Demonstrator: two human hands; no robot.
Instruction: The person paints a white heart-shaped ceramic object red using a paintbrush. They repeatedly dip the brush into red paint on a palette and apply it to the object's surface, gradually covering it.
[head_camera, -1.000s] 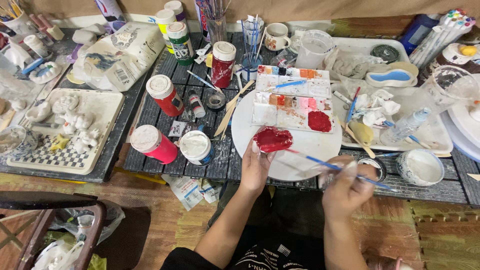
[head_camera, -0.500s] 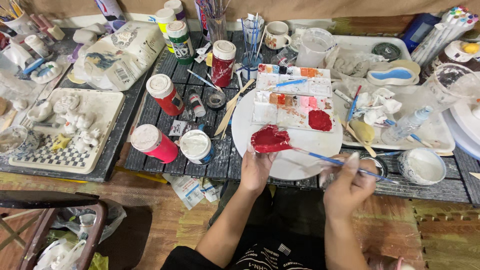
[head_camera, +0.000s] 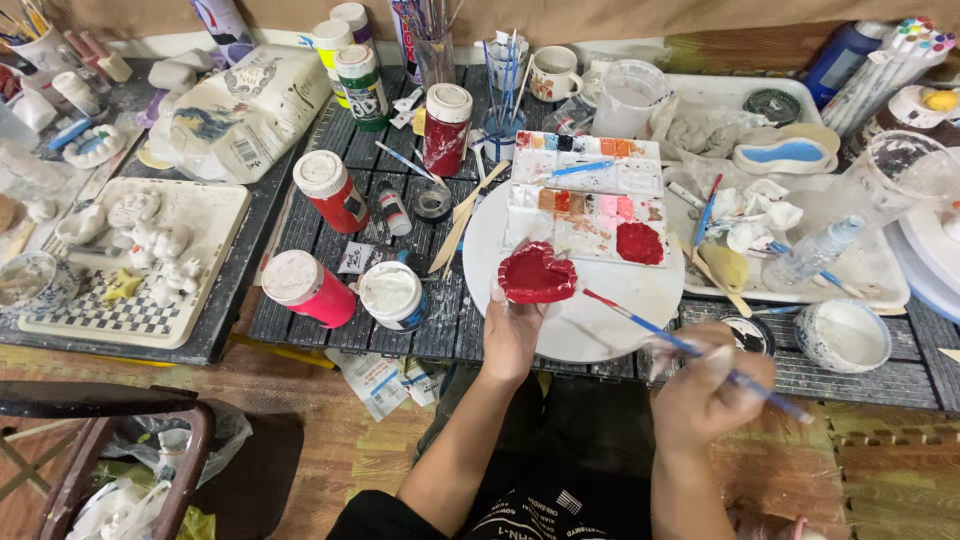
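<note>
Two hands, red dish (head_camera: 537, 274) (left hand (head_camera: 512, 335)), brush (head_camera: 690, 350)

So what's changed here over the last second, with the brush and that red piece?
The right hand has drawn the brush back: half a second ago its tip lay on the red heart-shaped piece, now it sits just off the right edge. The left hand still holds the piece over the white plate. Paint bottles and the palette have not moved.

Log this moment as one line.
left hand: holds red heart-shaped piece | right hand: holds blue paintbrush, tip beside piece | beneath: white round plate
</note>
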